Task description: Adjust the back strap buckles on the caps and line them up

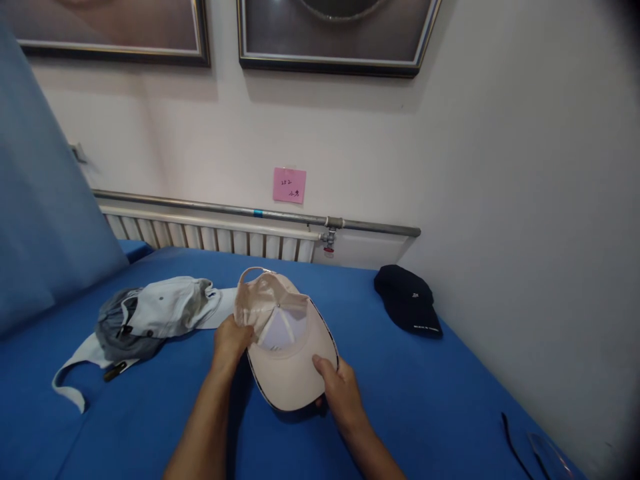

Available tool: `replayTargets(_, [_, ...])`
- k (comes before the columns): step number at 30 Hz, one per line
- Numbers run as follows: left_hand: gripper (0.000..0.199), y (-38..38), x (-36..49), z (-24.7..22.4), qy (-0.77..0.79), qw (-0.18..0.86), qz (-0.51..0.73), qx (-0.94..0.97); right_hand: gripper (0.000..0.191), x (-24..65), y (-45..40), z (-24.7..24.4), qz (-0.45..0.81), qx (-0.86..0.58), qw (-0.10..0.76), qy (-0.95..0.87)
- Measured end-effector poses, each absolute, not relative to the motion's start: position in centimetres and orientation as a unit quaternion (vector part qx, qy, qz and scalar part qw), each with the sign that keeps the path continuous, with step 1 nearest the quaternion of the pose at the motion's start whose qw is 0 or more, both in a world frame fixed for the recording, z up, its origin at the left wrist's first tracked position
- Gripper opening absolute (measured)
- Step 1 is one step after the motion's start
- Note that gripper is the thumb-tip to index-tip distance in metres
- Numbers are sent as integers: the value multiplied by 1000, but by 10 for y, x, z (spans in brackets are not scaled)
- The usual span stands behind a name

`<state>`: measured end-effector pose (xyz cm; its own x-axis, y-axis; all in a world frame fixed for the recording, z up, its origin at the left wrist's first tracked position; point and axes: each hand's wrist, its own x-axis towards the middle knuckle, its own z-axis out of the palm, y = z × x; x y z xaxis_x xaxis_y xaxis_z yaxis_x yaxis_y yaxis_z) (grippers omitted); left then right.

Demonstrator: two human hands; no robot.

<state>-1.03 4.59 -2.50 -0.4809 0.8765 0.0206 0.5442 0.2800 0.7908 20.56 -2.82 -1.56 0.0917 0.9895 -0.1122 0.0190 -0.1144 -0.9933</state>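
A pale pink baseball cap [295, 377] is held above the blue bed, its inside turned up toward me and its dark-edged brim pointing my way. My left hand [231, 341] grips the cap's left side, thumb inside the rim. On the brim's right edge, my right hand [340, 387] is closed, with the thumb on top and the fingers underneath, mostly hidden. Left of the cap lie a white cap [173, 303] and a grey-blue cap [110, 327], overlapping. A black cap [407, 297] rests to the right near the wall.
The blue sheet [430, 407] covers the bed. Eyeglasses [537, 447] lie at the lower right edge. Behind the bed run a metal pipe [210, 205] and a white radiator [240, 241]. A pink note [289, 185] is on the wall; a blue curtain [45, 200] hangs left.
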Motion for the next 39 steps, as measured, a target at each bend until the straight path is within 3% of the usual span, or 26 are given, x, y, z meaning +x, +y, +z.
replayTargets(8, [22, 41, -10, -15, 803, 201, 351, 437, 37, 207, -28, -17, 496, -554, 496, -448])
replayTargets(13, [17, 39, -9, -11, 798, 199, 367, 434, 40, 206, -30, -13, 488, -555, 505, -445])
replayTargets(19, [7, 38, -10, -13, 785, 181, 407, 431, 40, 208, -36, -10, 486, -543, 515, -452])
replayTargets(30, [12, 22, 26, 4, 659, 64, 521, 539, 38, 214, -23, -30, 381, -502, 559, -539])
replayTargets(36, [23, 28, 38, -6, 558, 284, 539, 563, 32, 215, -26, -50, 249, -451, 553, -655])
replayTargets(39, [26, 34, 33, -9, 580, 285, 550, 529, 35, 215, -28, -55, 124, -384, 545, -735])
